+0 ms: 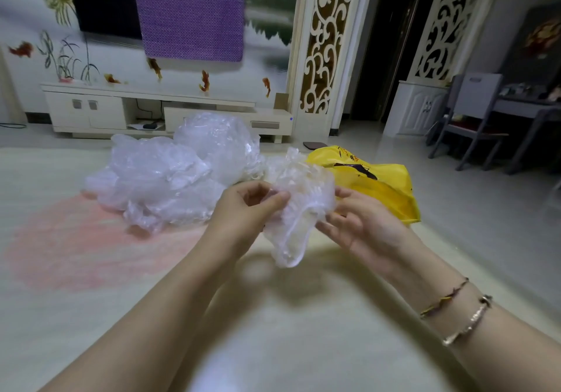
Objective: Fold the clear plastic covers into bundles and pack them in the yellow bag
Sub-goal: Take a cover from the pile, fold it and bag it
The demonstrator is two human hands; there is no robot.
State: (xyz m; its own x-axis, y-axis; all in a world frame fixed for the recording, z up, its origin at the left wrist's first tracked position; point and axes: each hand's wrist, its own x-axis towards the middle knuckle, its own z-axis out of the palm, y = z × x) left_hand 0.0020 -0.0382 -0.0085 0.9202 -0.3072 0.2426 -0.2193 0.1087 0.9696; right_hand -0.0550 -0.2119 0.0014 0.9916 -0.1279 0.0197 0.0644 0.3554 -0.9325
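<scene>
I am watching the left hand (255, 206) pinching the clear plastic cover (299, 197) | right hand (361, 224) cupping its other side, fingers loosely curled round it | cover hanging above the floor, just before the yellow bag (379, 185) | risk: slick film is springing open, so the bundle may be unrolling if either grip loosens.

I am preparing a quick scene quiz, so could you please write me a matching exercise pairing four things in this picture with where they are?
Things:
1. yellow bag
2. plastic cover
3. pile of plastic covers
4. purple cloth

Places:
A. hanging on the wall
B. on the floor, behind the right hand
C. held between both hands
D. on the floor, beyond the left hand

Pairs: 1-B, 2-C, 3-D, 4-A
</scene>
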